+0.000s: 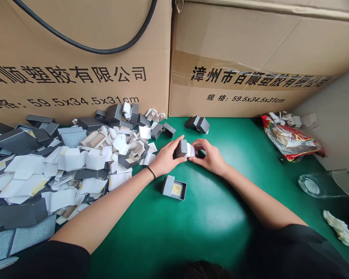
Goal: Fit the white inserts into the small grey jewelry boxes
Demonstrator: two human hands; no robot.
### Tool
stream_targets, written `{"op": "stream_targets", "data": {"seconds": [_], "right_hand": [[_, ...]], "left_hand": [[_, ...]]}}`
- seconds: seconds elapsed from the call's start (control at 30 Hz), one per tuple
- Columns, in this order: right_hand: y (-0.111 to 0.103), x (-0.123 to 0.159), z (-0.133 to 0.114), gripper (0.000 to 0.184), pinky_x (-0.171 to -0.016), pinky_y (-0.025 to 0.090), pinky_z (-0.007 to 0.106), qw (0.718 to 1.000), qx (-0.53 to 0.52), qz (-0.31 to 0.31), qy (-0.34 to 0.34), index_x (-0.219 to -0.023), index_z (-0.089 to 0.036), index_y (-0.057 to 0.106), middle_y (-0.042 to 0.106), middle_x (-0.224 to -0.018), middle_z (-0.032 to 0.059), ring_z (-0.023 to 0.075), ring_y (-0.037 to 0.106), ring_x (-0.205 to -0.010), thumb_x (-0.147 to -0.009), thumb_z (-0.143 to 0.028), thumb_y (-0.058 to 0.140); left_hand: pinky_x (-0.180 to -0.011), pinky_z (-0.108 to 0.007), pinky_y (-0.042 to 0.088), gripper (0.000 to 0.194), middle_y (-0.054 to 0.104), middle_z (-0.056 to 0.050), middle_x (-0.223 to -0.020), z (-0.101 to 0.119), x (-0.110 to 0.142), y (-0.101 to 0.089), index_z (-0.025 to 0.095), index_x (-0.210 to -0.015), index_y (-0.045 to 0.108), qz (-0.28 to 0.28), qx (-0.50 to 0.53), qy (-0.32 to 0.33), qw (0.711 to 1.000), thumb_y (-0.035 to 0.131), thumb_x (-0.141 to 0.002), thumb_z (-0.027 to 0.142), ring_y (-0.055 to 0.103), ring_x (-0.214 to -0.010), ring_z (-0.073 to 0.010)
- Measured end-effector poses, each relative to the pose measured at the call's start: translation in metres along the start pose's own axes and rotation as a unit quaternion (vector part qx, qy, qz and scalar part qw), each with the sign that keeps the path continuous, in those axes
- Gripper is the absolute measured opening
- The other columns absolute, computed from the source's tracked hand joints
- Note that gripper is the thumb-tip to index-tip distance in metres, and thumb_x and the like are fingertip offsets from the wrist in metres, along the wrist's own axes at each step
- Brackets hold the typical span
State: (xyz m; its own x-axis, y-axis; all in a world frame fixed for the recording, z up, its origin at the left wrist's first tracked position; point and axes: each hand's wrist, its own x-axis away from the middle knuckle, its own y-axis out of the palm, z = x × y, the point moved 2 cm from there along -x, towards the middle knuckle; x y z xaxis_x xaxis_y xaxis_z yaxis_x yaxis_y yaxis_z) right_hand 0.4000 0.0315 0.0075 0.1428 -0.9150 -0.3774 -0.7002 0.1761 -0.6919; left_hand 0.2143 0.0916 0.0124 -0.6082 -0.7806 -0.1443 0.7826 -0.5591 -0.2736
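Between my two hands, just above the green table, is a small dark grey box with a white insert showing at its right side. My left hand grips the box, thumb in front and fingers behind. From the right, my right hand pinches the white insert between thumb and fingers. Nearer to me stands an opened grey box with a yellowish patch on its inside floor. Behind my hands lies another small dark box, its halves apart.
A big heap of grey box parts and white card inserts covers the left side. Large cardboard cartons wall off the back. On the right are a red snack bag, a glass cup lying sideways and a crumpled tissue.
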Motion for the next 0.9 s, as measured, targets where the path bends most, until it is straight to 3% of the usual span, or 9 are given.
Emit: {"op": "stream_targets", "data": {"seconds": [0.23, 0.4, 0.9], "right_hand": [[-0.006, -0.001, -0.006, 0.027, -0.078, 0.052, 0.036, 0.995, 0.029, -0.003, -0.093, -0.098, -0.022, 0.057, 0.061, -0.101, 0.0089, 0.0217, 0.058, -0.093, -0.081, -0.042, 0.061], [-0.009, -0.002, -0.011, 0.018, -0.083, 0.052, 0.039, 0.993, 0.036, -0.024, -0.107, -0.096, -0.023, 0.06, 0.059, -0.106, 0.0094, 0.022, 0.058, -0.099, -0.085, -0.037, 0.057], [-0.012, -0.004, -0.012, 0.018, -0.078, 0.053, 0.04, 0.986, 0.07, -0.064, -0.139, -0.095, -0.022, 0.064, 0.061, -0.105, 0.0098, 0.0214, 0.055, -0.092, -0.085, -0.034, 0.058]], "left_hand": [[-0.104, -0.04, 0.035, 0.077, 0.048, -0.006, -0.137, -0.001, -0.002, -0.003, 0.028, -0.141, 0.034, -0.037, -0.07, -0.009, 0.997, 0.069, -0.072, 0.034, 0.045, -0.125, -0.0268], [-0.104, -0.038, 0.036, 0.08, 0.045, -0.006, -0.139, -0.002, -0.002, -0.003, 0.029, -0.144, 0.025, -0.06, -0.117, 0.004, 0.991, 0.066, -0.075, 0.033, 0.044, -0.126, -0.0249], [-0.104, -0.04, 0.037, 0.08, 0.046, -0.006, -0.139, -0.001, -0.002, -0.001, 0.029, -0.144, 0.026, -0.069, -0.116, 0.006, 0.991, 0.066, -0.074, 0.033, 0.044, -0.126, -0.026]]}}
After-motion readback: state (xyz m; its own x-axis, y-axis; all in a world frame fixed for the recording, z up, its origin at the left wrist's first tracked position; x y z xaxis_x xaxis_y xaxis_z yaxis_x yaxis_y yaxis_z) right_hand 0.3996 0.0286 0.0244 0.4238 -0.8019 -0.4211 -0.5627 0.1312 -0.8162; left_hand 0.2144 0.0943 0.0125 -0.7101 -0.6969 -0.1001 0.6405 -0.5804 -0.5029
